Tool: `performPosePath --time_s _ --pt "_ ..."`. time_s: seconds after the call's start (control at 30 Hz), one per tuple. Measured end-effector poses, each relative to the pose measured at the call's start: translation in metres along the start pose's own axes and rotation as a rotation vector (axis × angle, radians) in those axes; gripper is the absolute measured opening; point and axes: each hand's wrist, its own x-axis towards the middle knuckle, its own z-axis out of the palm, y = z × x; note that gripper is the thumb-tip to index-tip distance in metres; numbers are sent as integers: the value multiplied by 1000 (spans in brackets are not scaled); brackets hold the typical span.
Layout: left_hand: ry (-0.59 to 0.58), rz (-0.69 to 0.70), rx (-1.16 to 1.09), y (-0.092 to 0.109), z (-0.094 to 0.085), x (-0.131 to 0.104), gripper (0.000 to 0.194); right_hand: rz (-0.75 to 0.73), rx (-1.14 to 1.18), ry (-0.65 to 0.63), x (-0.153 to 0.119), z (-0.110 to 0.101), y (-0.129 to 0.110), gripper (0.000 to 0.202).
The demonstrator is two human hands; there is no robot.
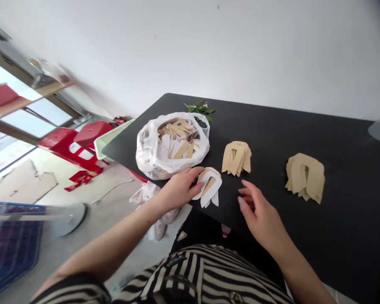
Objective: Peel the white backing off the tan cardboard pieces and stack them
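Observation:
My left hand (pixel 184 186) reaches to the table's front edge, thumb and fingers around the left side of a small stack of U-shaped paper pieces (pixel 213 179), white on top with some tan beneath. Over the table to its right, my right hand (pixel 262 213) has its fingers loosely curled and apart, with nothing between them. Just beyond lies a fanned stack of tan U-shaped pieces (pixel 245 154). Farther right is another tan stack (pixel 313 175). A white plastic bag (pixel 147 150), behind my left hand, gapes at the top and holds many tan and white pieces (pixel 180 135).
The black table (pixel 272 126) meets a white wall. Green leaves (pixel 200 107) lie behind the bag. Left of the table are a pale green basket (pixel 106 141), red stools (pixel 61 141), a blue crate (pixel 15 245) and a round metal base (pixel 71 217) on the floor.

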Motion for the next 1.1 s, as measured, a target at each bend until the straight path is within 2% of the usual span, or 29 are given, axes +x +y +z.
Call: performPosePath --time_s 0.1,0.2,0.4,0.53,0.7,0.87,0.9,1.03,1.1 --pt "134 -100 49 -13 31 1 50 -55 -65 -16 18 18 -12 46" --pt "193 -134 119 -14 43 16 53 -99 -102 -1 29 32 -17 45" --pt "89 -195 194 -7 44 38 39 -129 -98 1 31 42 -11 41" --pt "49 -166 107 -10 44 46 37 -145 -84 1 29 41 -6 38" --pt "63 -132 6 -7 46 50 33 -159 -70 13 30 43 -3 35" --pt "59 -114 -40 0 50 48 58 -142 62 54 30 43 2 35" --pt "59 -111 -30 0 51 47 57 -135 100 70 29 42 4 35" --pt "29 -110 30 -2 53 45 29 -113 176 128 28 39 8 32" --pt "23 -112 48 -1 53 45 24 -107 178 141 28 37 7 32"
